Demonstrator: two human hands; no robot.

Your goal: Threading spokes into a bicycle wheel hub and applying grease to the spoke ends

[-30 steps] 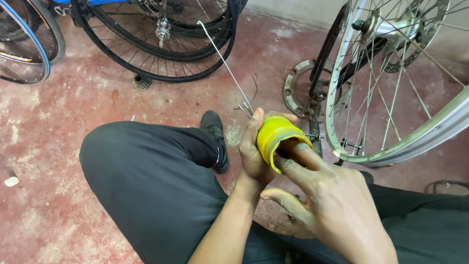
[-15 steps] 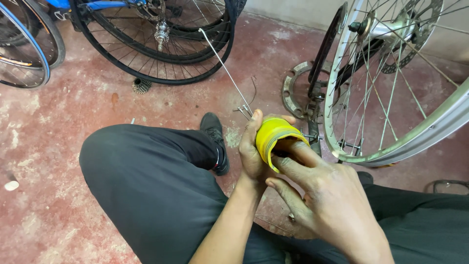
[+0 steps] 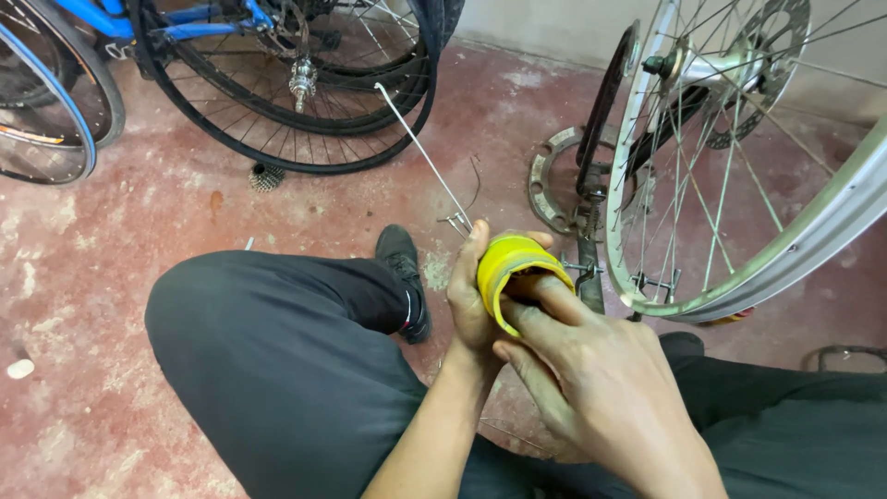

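**Loose grip on the yellow roll, with spokes and scrap close by**

Your left hand (image 3: 473,300) wraps the yellow roll of tape (image 3: 514,270) from behind, thumb up along its side, closed on it. Your right hand (image 3: 591,379) lies over the front, 2 fingers (image 3: 545,310) pushed into the roll's hollow core and the rest curled beneath. You hold the roll above your knee, just beside the silver wheel rim (image 3: 739,277).

Risks, as I judge them:
- With fingers inside the core, a twist could deform the soft roll or let it slip from your left hand onto the gritty red floor (image 3: 139,231), fouling it.
- The spokes (image 3: 688,176) stand near your knuckles; a jerk toward them could catch skin.
- The thin metal rod (image 3: 420,152) leans just behind your left thumb, and a nudge could topple it.
- The toothed metal ring (image 3: 552,180) lies near your shoe (image 3: 404,268), a tripping hazard when you shift.
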